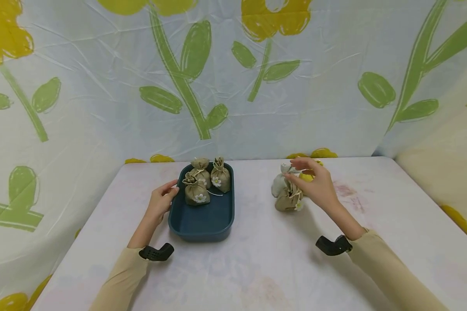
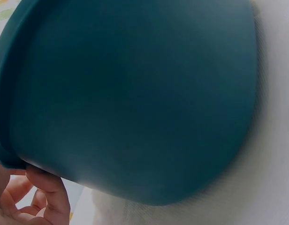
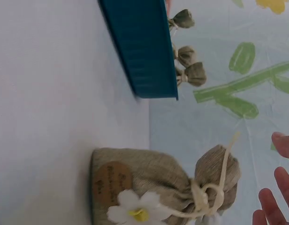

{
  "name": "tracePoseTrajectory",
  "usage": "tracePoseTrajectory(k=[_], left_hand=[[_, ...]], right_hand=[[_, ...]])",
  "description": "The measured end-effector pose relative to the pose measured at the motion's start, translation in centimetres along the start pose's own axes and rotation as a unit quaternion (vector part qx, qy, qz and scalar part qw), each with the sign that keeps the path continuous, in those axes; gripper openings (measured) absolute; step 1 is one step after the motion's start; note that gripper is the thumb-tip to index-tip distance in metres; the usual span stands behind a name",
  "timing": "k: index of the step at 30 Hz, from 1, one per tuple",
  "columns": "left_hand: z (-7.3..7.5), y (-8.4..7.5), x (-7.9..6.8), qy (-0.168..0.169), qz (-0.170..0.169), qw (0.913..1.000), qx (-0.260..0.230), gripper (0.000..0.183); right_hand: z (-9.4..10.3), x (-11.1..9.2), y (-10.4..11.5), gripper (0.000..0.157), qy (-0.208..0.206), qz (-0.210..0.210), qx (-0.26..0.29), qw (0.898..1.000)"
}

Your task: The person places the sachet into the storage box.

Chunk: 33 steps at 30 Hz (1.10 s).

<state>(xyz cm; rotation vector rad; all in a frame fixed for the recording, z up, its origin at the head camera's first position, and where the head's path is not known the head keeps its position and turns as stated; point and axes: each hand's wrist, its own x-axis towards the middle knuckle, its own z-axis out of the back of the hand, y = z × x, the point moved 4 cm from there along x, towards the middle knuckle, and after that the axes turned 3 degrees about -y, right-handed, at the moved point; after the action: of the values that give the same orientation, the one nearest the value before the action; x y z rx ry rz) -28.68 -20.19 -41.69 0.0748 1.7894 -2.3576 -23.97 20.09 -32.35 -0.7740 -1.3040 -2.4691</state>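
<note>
A dark blue plastic bin [image 1: 204,220] stands left of centre on the table, with three tan drawstring sachets [image 1: 194,191] bearing white flowers at its far end. My left hand [image 1: 161,202] grips the bin's left side at the rim; its curled fingers [image 2: 48,187] show under the rim in the left wrist view. At the right, my right hand [image 1: 315,181] hovers over another tan sachet [image 1: 285,202], fingers apart and holding nothing. That sachet stands upright in the right wrist view, with a round brown label [image 3: 111,183] and a white flower [image 3: 139,208]. Behind it sits a pale sachet [image 1: 278,185].
A yellow object [image 1: 306,176] lies behind the right hand, partly hidden by it. The pale table [image 1: 257,259] carries the bin and sachets. A flower-printed cloth [image 1: 295,121] hangs along its back and sides.
</note>
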Motion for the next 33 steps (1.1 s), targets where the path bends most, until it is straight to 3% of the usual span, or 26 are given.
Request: tracePoseTrajectory(k=[8, 24, 33], left_hand=[[0.0, 0.1, -0.1, 0.003, 0.004, 1.0, 0.002, 0.044], [0.1, 0.1, -0.2, -0.003, 0.009, 0.9999, 0.006, 0.044], [0.0, 0.0, -0.3, -0.002, 0.005, 1.0, 0.008, 0.044]], right_hand=[[0.5, -1.1, -3.6, 0.042, 0.012, -0.025, 0.007, 1.0], [0.5, -2.8, -6.7, 0.055, 0.073, -0.05, 0.035, 0.996], [-0.2, -3.2, -7.6, 0.058, 0.099, -0.075, 0.081, 0.989]])
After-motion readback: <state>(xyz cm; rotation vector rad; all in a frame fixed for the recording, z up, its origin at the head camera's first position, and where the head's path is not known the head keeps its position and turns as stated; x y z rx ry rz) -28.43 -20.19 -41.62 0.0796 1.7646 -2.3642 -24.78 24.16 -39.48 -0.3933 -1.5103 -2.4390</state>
